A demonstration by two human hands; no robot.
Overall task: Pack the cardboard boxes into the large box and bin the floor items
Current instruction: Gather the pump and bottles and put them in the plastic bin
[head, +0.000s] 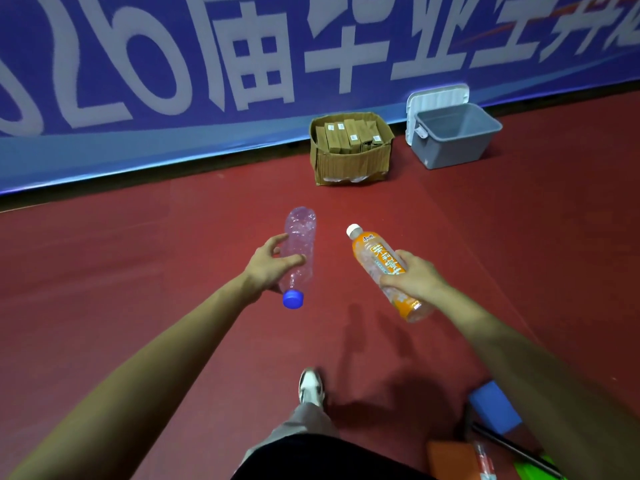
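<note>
Red flooring (156,358) runs underfoot, with one pale shoe (310,386) stepping forward at 6 o'clock and a blue block (493,407) among blurred clutter at 5 o'clock.

Out ahead of the body, both hands are full. The left hand (266,273) wraps a clear bottle (300,230), thumb lying across its middle and the other fingers curled behind it, blue cap pointing back at the person. Its wall looks dented and see-through, so I take it to be empty: very light, and soft enough to buckle under a hard squeeze. A loose hold round the body, as now, suits it.

At 3 o'clock from it, the right hand (419,278) holds an orange-labelled bottle (370,252), fingers closed round the lower half, white cap tipped away. The label film looks slick; how much liquid is inside I cannot tell, so it may weigh more.

Farther off at 12 o'clock, the large box (349,164) already holds upright cardboard boxes (349,136). Just beside it at 1 o'clock sits the open grey bin (450,147), its white lid (436,98) propped behind against the blue banner (207,140).
</note>
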